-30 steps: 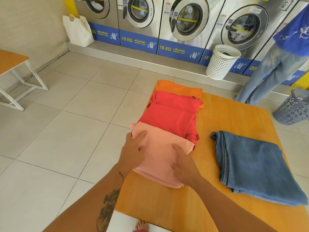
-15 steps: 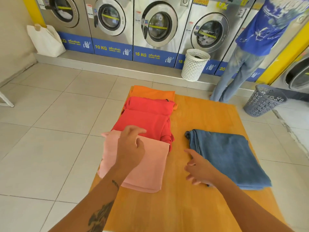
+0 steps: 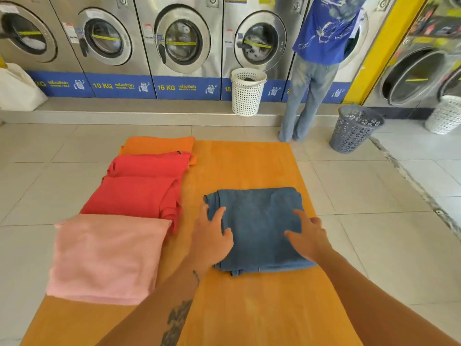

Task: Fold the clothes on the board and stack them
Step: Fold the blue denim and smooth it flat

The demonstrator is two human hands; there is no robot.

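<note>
An orange board (image 3: 249, 166) lies on the tiled floor. Along its left side runs a row of folded clothes: a pink one (image 3: 104, 255) nearest me, a red one (image 3: 139, 191) behind it, an orange one (image 3: 159, 144) at the far end. A folded blue garment (image 3: 259, 221) lies at the right of the board. My left hand (image 3: 212, 236) rests flat on its left edge, fingers spread. My right hand (image 3: 309, 236) lies flat on its right part, fingers spread. Neither hand grips anything.
Washing machines (image 3: 179, 43) line the back wall. A white basket (image 3: 247, 93) stands on the step before them. A person in blue (image 3: 316, 66) stands at a machine, back right. A grey basket (image 3: 354, 128) and another white basket (image 3: 446, 116) stand on the right.
Both hands left the pink folded garment and moved right onto the blue garment. The view has swung right and closer.
</note>
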